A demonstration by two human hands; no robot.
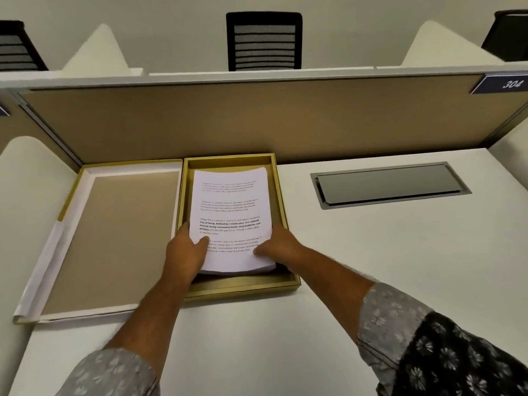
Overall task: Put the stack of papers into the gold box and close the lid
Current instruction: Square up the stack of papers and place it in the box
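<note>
The gold box [281, 201] lies open on the white desk, in the middle. A stack of printed papers [231, 207] sits tilted inside it, its far end down in the box and its near end raised. My left hand [185, 252] grips the stack's near left corner, thumb on top. On the near right corner, my right hand [275, 242] holds the stack the same way. The box's lid [114, 241] lies upside down just left of the box, showing a tan inside with a white rim.
A tan partition [257, 121] stands right behind the box. A grey cable hatch [388, 184] is set in the desk [371, 267] to the right. Black chairs [264, 41] stand beyond the partition. A curved white divider [23, 172] bounds the left side.
</note>
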